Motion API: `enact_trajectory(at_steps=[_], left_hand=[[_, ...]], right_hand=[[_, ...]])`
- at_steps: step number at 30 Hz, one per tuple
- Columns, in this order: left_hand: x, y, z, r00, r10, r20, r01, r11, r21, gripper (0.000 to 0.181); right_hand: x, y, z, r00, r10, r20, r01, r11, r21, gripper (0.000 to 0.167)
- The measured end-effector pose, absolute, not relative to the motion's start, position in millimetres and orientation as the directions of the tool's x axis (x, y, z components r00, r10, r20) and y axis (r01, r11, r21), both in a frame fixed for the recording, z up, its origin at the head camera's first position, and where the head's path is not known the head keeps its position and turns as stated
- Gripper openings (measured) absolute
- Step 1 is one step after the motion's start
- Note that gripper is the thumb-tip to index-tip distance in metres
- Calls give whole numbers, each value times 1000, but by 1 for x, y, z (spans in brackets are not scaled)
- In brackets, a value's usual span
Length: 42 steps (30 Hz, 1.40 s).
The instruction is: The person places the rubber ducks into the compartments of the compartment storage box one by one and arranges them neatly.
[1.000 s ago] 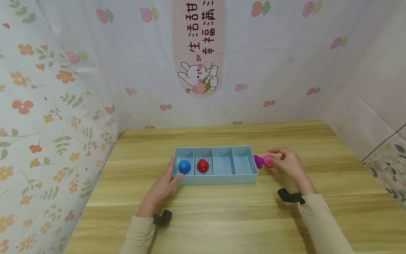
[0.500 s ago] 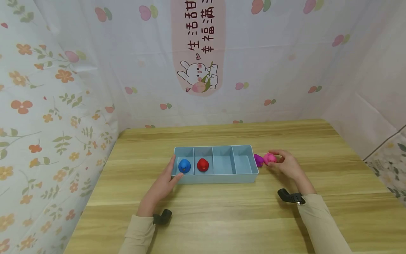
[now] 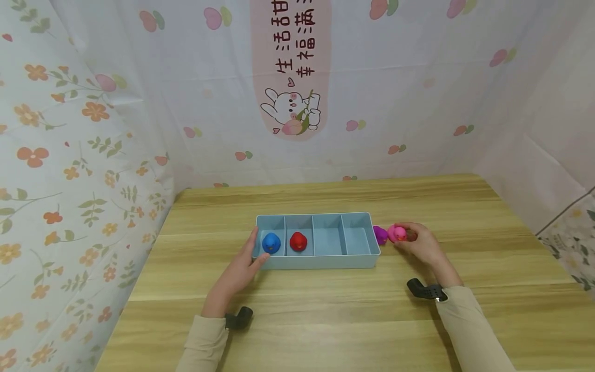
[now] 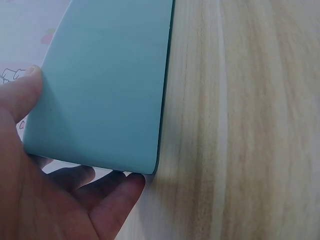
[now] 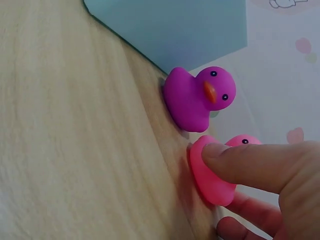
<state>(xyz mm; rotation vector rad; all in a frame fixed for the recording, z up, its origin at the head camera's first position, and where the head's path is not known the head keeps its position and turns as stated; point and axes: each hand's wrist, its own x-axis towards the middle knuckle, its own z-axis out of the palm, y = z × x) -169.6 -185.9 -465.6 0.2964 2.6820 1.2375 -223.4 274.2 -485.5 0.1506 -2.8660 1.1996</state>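
On the table stands a long light-blue box split into several compartments in a row. My left hand holds its left end, fingers along the end wall and thumb over the front rim; the left wrist view shows the thumb and fingertips about the corner. A blue rubber duck sits in the leftmost compartment, a red rubber duck in the one beside it. Outside the right end sits a purple rubber duck. Close to it, my right hand pinches a pink rubber duck, its thumb across the body.
The wooden table extends around the box on all sides. Patterned white cloth hangs behind the table and along its sides. A black camera mount is strapped to the right wrist, another to the left.
The pink duck has turned in the right hand so that its face now shows toward the head camera. The right fingers have closed round it. The left hand and box stay put.
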Motion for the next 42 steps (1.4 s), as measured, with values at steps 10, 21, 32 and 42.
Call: enact_trajectory(at_steps=[10, 21, 32, 42], left_hand=[[-170, -186, -466, -965, 251, -71, 109, 636, 764, 77], [-171, -186, -468, -965, 253, -70, 110, 634, 765, 78], [-171, -186, -468, -964, 251, -83, 100, 635, 766, 79], [-171, -186, -468, -965, 248, -80, 101, 640, 762, 79]], right_hand=[[-223, 273, -487, -997, -48, 68, -82, 696, -713, 43], [-218, 272, -477, -997, -29, 66, -67, 709, -702, 45], [-218, 274, -467, -998, 4, 57, -37, 730, -682, 48], [-220, 268, -452, -991, -22, 135, -107, 742, -661, 41]])
